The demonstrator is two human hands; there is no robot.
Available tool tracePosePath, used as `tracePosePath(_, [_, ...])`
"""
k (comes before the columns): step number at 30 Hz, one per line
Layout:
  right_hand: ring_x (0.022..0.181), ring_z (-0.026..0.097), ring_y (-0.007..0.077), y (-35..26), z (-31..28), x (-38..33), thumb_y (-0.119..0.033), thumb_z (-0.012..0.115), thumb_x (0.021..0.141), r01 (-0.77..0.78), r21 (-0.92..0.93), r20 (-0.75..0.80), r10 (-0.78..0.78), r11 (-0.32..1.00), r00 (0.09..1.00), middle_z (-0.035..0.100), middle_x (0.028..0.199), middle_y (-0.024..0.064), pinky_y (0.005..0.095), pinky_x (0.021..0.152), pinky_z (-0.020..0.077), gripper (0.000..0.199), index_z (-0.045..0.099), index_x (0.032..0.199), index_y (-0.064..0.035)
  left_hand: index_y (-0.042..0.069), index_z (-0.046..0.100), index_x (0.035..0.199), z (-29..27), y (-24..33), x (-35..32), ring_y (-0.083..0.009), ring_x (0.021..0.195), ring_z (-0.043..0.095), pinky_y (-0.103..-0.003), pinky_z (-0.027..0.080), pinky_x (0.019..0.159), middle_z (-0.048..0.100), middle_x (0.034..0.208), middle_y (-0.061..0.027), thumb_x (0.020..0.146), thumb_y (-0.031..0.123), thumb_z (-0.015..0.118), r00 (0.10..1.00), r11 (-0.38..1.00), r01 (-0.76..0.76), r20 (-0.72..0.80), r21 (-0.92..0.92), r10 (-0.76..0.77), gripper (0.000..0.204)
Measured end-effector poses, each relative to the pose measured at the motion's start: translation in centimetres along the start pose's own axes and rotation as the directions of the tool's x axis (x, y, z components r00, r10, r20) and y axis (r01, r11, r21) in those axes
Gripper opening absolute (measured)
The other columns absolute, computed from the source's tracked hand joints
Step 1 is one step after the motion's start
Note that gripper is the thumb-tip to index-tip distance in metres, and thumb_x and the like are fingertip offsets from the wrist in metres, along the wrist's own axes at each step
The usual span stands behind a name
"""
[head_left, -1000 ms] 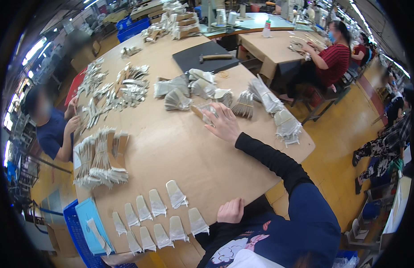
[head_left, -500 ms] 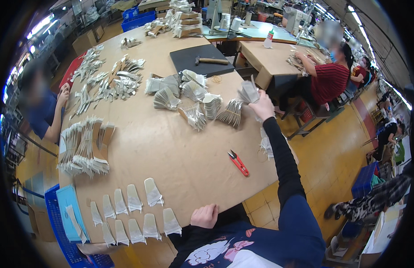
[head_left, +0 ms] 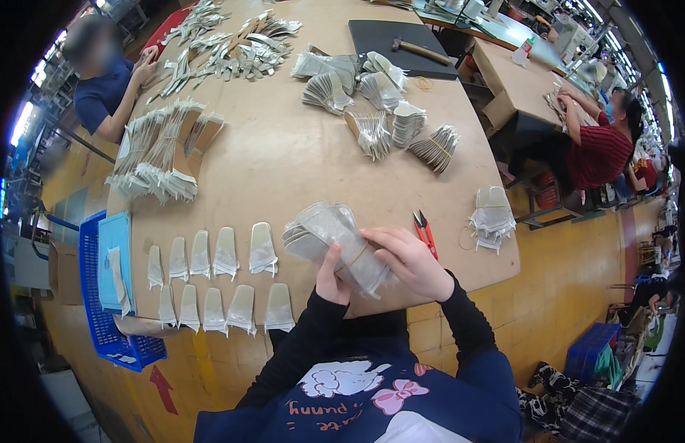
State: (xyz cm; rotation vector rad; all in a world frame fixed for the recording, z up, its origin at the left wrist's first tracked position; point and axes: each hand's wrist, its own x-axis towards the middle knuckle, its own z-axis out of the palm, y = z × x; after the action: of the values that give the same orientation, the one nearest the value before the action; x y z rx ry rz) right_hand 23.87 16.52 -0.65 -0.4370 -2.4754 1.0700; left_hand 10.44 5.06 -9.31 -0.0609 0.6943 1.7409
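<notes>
A banded bundle of grey, tapered fabric pieces [head_left: 322,230] is held just above the near edge of the table, fanned at its upper left end. My left hand [head_left: 332,279] grips it from below, with the thumb up along its side. From the right, my right hand [head_left: 407,260] closes its fingers on the bundle near the yellowish rubber band [head_left: 355,256]; whether they pinch the band itself is hard to see. Red thread snips [head_left: 425,233] lie beside my right hand. To the left, single tapered pieces [head_left: 240,310] lie in two rows.
Similar bundles [head_left: 372,133] cluster farther back, and another bundle [head_left: 492,215] lies at the right edge. A hammer [head_left: 422,52] rests on a black board [head_left: 372,37]. A blue basket [head_left: 95,325] stands left of the table [head_left: 283,173]. Co-workers sit left and right.
My right hand has come back from the far right with a bundle. My left hand has risen from the table edge and now holds it too. The view has shifted.
</notes>
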Motion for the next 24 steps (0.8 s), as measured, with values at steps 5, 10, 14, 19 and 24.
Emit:
tracePosePath(5, [0.108, 0.061, 0.0261, 1.0, 1.0, -0.9, -0.006, 0.066, 0.089, -0.122, 0.245, -0.067, 0.142, 0.962, 0.988, 0.065, 0.111, 0.0123, 0.0369, 0.096, 0.0458, 0.019, 0.069, 0.108, -0.004, 0.001, 0.048, 0.133, 0.0, 0.7, -1.3, -0.0224, 0.116, 0.058, -0.038, 0.048, 0.098, 0.06, 0.123, -0.0093, 0.089, 0.016, 0.07, 0.999, 0.997, 0.017, -0.029, 0.081, -0.015, 0.052])
tracePosePath(10, [0.096, 0.057, 0.0296, 1.7, 1.4, -0.9, -0.011, 0.058, 0.096, 0.14, 0.381, -0.12, -0.102, 0.914, 0.988, 0.058, 0.092, 0.0093, 0.0392, 0.09, 0.0444, 0.017, 0.055, 0.082, -0.0013, 0.0, 0.051, 0.13, 0.4, 1.3, -2.4, -0.0223, 0.109, 0.061, -0.036, 0.049, 0.095, 0.062, 0.117, -0.0122, 0.083, 0.007, 0.07, 0.998, 0.988, 0.05, 0.026, 0.143, -0.054, 0.052])
tracePosePath(14, [0.084, 0.051, 0.0287, 2.6, 0.6, -3.4, -0.017, 0.051, 0.101, 0.187, 0.895, -0.118, -0.189, 0.406, 0.975, 0.051, 0.083, 0.0065, 0.0379, 0.081, 0.0423, 0.028, 0.046, 0.078, -0.0022, 0.001, 0.054, 0.127, -0.5, 4.5, -1.3, -0.026, 0.107, 0.061, -0.04, 0.051, 0.093, 0.062, 0.115, -0.013, 0.087, 0.029, 0.065, 0.991, 0.989, -0.007, 0.134, 0.15, -0.014, 0.05])
tracePosePath(19, [0.072, 0.047, 0.0236, 5.3, -1.9, -8.1, -0.021, 0.051, 0.102, 0.002, 0.637, -0.351, 0.287, 0.771, 0.891, 0.051, 0.081, 0.0063, 0.034, 0.07, 0.0399, 0.029, 0.054, 0.081, -0.0017, 0.007, 0.052, 0.13, -1.6, 10.4, -0.1, -0.0272, 0.11, 0.06, -0.044, 0.052, 0.094, 0.06, 0.12, -0.01, 0.088, 0.037, 0.065, 0.96, 0.917, -0.268, 0.002, -0.295, 0.28, 0.053])
tracePosePath(24, [0.081, 0.055, 0.026, 8.3, -4.5, -10.6, -0.016, 0.06, 0.096, -0.596, -0.204, -0.723, 0.291, 0.776, 0.626, 0.058, 0.092, 0.0093, 0.0333, 0.075, 0.0447, 0.017, 0.061, 0.089, -0.0006, 0.008, 0.048, 0.132, -1.4, 9.7, -1.4, -0.027, 0.114, 0.057, -0.045, 0.051, 0.097, 0.057, 0.123, -0.0106, 0.086, 0.031, 0.068, 0.872, 0.876, -0.483, -0.087, 0.005, 0.481, 0.055])
